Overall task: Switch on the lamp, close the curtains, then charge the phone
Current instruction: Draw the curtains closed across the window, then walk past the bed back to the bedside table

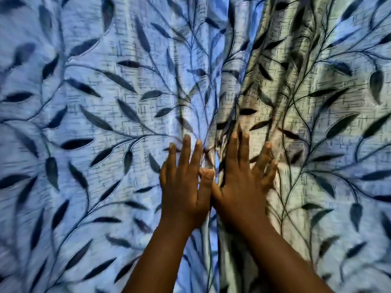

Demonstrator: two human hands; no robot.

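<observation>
Head view shows left hand (184, 187) and right hand (243, 182), fingers straight, flat on the leaf-print curtains (105, 102); overlapping both panel edges would seal the seam.

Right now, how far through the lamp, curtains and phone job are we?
The curtains look almost closed: the left curtain panel and the right curtain panel meet at the middle with no gap showing. In hand: the left hand and right hand press flat on the fabric beside the seam. The right panel has a warmer tint, perhaps lamplight, but no lamp is in view. Charging the phone is probably still left; no phone shows.
</observation>
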